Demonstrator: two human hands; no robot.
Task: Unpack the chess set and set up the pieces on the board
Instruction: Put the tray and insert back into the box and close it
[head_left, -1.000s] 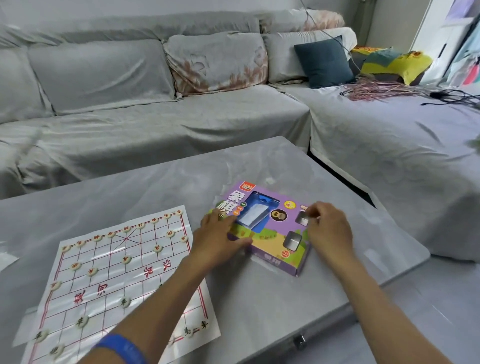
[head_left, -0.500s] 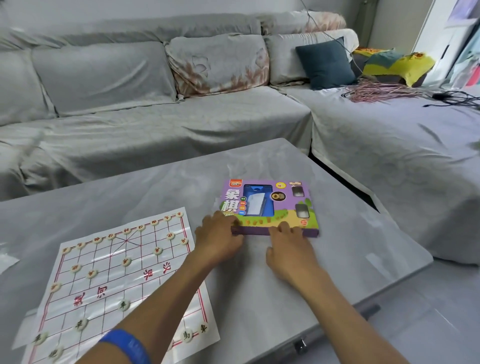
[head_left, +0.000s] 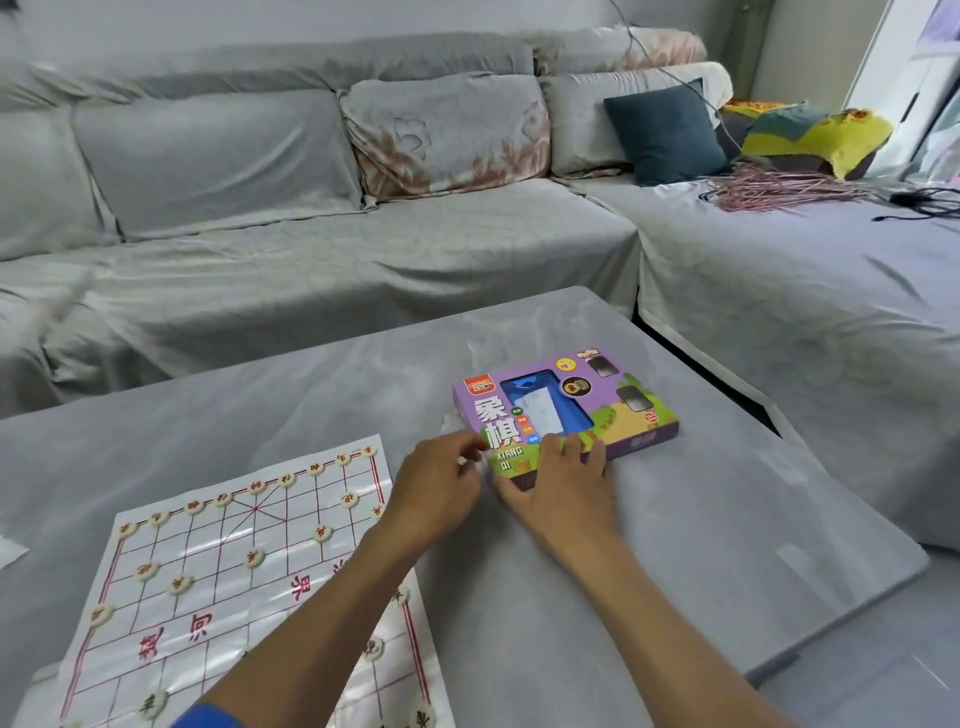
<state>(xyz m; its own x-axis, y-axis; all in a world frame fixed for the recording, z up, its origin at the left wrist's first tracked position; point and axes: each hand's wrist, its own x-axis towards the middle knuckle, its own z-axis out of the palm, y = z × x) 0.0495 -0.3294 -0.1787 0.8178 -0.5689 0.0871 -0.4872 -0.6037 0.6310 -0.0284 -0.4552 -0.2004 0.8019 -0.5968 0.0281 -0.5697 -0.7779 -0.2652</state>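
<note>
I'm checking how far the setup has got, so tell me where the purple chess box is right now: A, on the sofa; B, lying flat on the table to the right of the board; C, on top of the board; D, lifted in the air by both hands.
B: the box lies flat on the table, right of the board, with both hands at its near edge.

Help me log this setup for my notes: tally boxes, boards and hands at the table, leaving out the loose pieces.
purple box: 1
paper board: 1
hands: 2 (left hand, right hand)
Total: 4
</note>
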